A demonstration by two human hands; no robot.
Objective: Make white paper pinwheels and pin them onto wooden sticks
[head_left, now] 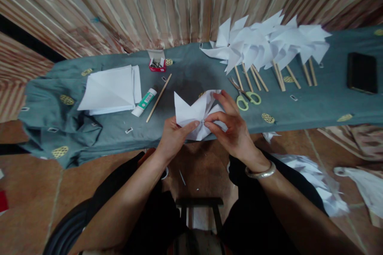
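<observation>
A white paper pinwheel (pixel 191 111) is held between my two hands over the front edge of the cloth-covered table. My left hand (pixel 176 133) grips its left side, the thumb pressed near the middle. With thumb and index finger, my right hand (pixel 229 123) pinches at the pinwheel's centre; whether a pin sits there is too small to tell. Just left of the pinwheel lies a wooden stick (pixel 158 98), beside a green and white glue stick (pixel 144 102). Scissors with light green handles (pixel 247 97) rest to the right of my right hand.
A stack of white paper (pixel 109 89) lies at the left. Behind the sticks stands an opened red box (pixel 157 63) of small metal pieces. Several finished pinwheels (pixel 263 42) on sticks are piled at the back right, with a dark phone-like object (pixel 362 72) farther right.
</observation>
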